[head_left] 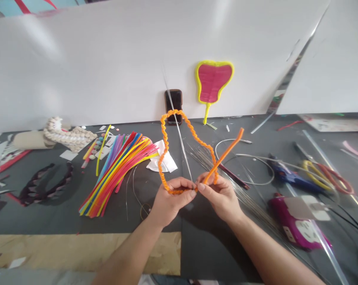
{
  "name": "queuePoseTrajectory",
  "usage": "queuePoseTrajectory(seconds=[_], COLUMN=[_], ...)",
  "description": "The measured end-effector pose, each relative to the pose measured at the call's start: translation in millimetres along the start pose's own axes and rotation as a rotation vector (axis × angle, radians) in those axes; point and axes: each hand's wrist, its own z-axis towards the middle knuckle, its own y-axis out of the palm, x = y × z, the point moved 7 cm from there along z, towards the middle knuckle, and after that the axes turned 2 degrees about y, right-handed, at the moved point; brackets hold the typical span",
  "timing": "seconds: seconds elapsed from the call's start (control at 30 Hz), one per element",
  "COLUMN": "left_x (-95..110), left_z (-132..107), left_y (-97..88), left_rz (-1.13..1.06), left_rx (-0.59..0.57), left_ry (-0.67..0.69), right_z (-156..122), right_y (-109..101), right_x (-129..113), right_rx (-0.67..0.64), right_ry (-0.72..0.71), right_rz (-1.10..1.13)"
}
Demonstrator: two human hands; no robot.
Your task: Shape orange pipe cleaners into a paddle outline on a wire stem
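orange loop (pixel 171 114) pinched at base by left hand (pixel 169 198) and right hand (pixel 220 196); tail (pixel 226 152) best kept taut — wraps tight

The fingers (pixel 183 187) hide where the orange pipe cleaner (pixel 164 158) crosses; the bottom edge crops both forearms (pixel 131 253).

A craft workshop; pipe cleaners (pixel 119 170), glue gun (pixel 288 176) and wire bundle (pixel 244 194) litter the table (pixel 63 213)

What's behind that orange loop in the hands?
Through the loop show a phone against the white wall and a paper scrap on the table; a thin wire crosses it. The left hand and right hand cover its bottom end.
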Motion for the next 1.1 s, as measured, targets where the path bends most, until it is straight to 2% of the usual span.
queuePoseTrajectory(seconds=[0.1, 0.23, 0.37, 0.6, 0.7, 0.83, 0.97, 1.1], left_x=[-2, -8, -9, -6, 0, 6, 5, -3], left_z=[1, 4, 5, 3, 2, -1, -2, -1], left_y=[-0.5, 0.3, 1.0, -0.5, -1.2, 5.3, 8.1, 5.5], left_rz=[-0.031, -0.249, -0.338, -0.199, -0.048, 0.130, 0.138, 0.054], left_rx=[0.014, 0.002, -0.008, 0.002, 0.011, -0.044, -0.073, -0.060], left_ry=[-0.010, -0.090, -0.143, -0.096, -0.034, 0.006, -0.005, -0.051], right_z=[-1, 0, 1, 0, 0, 0, -1, -1], right_y=[0, 4, 2, -1, -4, -5, -4, -3], right_x=[3, 2, 0, 5, 9, 12, 13, 14], right_rx=[0.011, -0.079, -0.092, -0.070, -0.012, 0.047, 0.054, 0.053], right_ry=[0.041, 0.075, 0.050, 0.083, 0.143, 0.218, 0.273, 0.304], right_rz=[0.033, 0.076, 0.113, 0.056, 0.110, 0.150, 0.162, 0.231])
